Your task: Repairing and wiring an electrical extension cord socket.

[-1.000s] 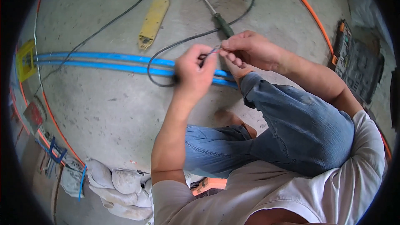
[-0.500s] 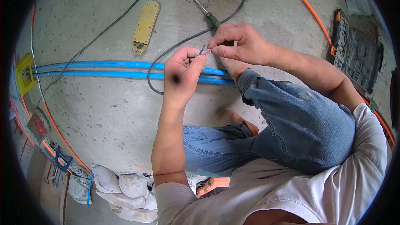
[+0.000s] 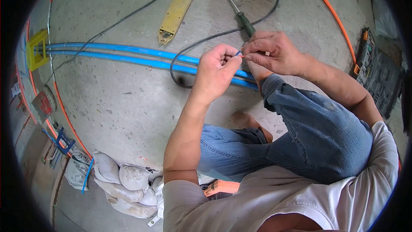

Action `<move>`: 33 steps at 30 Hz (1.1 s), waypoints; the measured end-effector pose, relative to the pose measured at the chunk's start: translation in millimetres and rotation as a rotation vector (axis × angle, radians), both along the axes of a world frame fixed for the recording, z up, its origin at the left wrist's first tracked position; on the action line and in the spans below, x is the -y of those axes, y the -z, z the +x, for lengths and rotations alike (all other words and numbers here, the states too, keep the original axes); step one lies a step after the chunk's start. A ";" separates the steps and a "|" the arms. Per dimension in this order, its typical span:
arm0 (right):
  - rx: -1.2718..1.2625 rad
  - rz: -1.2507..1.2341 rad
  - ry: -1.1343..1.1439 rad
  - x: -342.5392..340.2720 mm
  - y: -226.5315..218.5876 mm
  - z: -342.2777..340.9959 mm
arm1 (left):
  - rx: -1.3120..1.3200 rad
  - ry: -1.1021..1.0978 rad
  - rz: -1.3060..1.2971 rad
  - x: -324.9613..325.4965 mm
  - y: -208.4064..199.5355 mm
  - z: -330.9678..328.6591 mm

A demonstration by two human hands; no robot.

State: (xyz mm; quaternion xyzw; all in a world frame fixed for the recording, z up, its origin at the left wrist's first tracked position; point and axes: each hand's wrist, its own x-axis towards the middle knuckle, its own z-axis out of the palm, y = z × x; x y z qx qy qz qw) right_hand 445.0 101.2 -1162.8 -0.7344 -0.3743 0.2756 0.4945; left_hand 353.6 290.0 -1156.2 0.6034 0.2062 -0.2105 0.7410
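In the middle of the head view, my left hand [image 3: 218, 72] pinches a thin blue wire [image 3: 237, 53] and a thin red wire [image 3: 243, 56] between thumb and fingers. From the right, my right hand [image 3: 278, 54] meets it, thumb and forefinger closed at the red wire's tip. The wire ends are tiny and partly covered by the fingertips. Just beyond my right hand lies a screwdriver [image 3: 245, 22] with a dark green handle, its shaft pointing away. A black cable [image 3: 201, 38] runs under its handle and loops round behind my left hand.
Two blue pipes [image 3: 128, 59] run along the concrete floor from a yellow frame [image 3: 37, 50]. A long yellow tool [image 3: 176, 16] lies beyond my hands. An open toolbox [image 3: 377, 75] and an orange hose [image 3: 332, 13] are at right, filled sacks [image 3: 128, 189] at lower left.
The whole view has shifted, so floor things and hands appear farther right. Both hands stay together at the wires, and the right fingertips still pinch at the red one.
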 end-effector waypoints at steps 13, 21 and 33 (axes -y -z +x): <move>-0.173 -0.078 0.025 -0.1 -4.0 17.2 | -0.089 0.023 -0.058 -1.9 1.9 2.5; -0.170 -0.024 -0.044 4.0 -5.6 20.3 | -0.080 0.029 -0.055 0.8 -1.9 3.2; -0.021 -0.033 -0.057 1.0 0.8 20.1 | -0.101 -0.004 -0.045 2.4 -0.8 1.5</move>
